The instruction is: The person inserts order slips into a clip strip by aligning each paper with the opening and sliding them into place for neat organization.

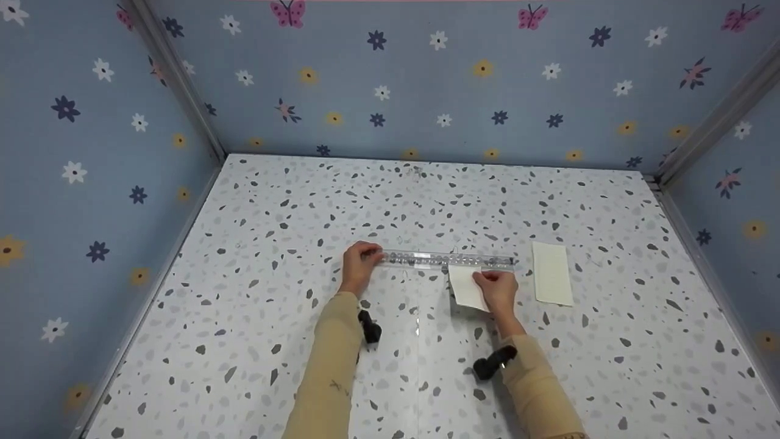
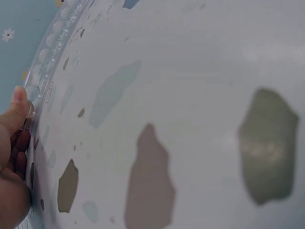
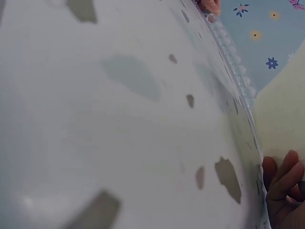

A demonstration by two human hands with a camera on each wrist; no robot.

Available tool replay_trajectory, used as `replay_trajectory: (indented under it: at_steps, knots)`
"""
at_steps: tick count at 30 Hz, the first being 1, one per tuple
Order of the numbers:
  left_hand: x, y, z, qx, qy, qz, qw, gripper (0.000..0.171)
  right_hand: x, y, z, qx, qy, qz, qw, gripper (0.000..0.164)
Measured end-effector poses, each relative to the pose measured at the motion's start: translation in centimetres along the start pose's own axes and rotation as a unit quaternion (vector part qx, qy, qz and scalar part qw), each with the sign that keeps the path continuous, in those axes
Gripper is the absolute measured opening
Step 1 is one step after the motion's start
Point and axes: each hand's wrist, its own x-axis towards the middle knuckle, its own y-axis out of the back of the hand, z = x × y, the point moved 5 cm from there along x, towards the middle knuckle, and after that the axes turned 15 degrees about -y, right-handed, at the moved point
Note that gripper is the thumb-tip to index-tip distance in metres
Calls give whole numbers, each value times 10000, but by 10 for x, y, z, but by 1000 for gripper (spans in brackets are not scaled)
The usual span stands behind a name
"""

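Observation:
A long, clear plastic strip (image 1: 417,259) with round bumps along it lies crosswise on the table. My left hand (image 1: 359,266) pinches its left end between thumb and fingers; the left wrist view shows the thumb (image 2: 19,102) on top of the strip. Near the strip's right part, my right hand (image 1: 499,292) grips a small cream sheet (image 1: 465,285), cloth or paper, by its right side. The sheet's upper edge meets or overlaps the strip's near edge; I cannot tell whether they touch. In the right wrist view, curled fingers (image 3: 286,176) are at the sheet's lower part.
Another cream rectangular sheet (image 1: 553,274) lies flat to the right of my right hand. The white speckled table (image 1: 244,207) is bordered by blue flowered panels (image 1: 414,91) at the back and both sides. Black camera mounts (image 1: 495,363) sit on both wrists.

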Motion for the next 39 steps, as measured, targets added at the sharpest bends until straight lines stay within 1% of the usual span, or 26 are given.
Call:
replay_trajectory:
  at_steps: [11, 14, 20, 26, 31, 37, 39]
  knots:
    - [0, -1, -2, -236, -221, 93, 9994, 14, -4, -3, -2, 26, 10, -18, 10000, 19]
    - [0, -1, -2, -236, -192, 81, 9995, 15, -5, -4, -2, 39, 0, -25, 10000, 19]
    - [-1, -1, 0, -210, -16, -21, 9998, 14, -6, -4, -3, 80, 44, -17, 10000, 18]
    - [-1, -1, -1, -138, -14, 13, 9999, 13, -7, -6, -4, 172, 44, -66, 9998, 17]
    - [-1, 0, -1, -113, 34, 29, 9999, 13, -8, -10, -5, 117, -22, -106, 9999, 19]
    - [-1, 0, -1, -75, -58, 56, 9999, 14, -9, -14, -6, 100, -117, -128, 9998, 20]
    - [0, 0, -1, -102, -31, 80, 9999, 14, -9, -16, -6, 100, -135, -150, 9997, 20]
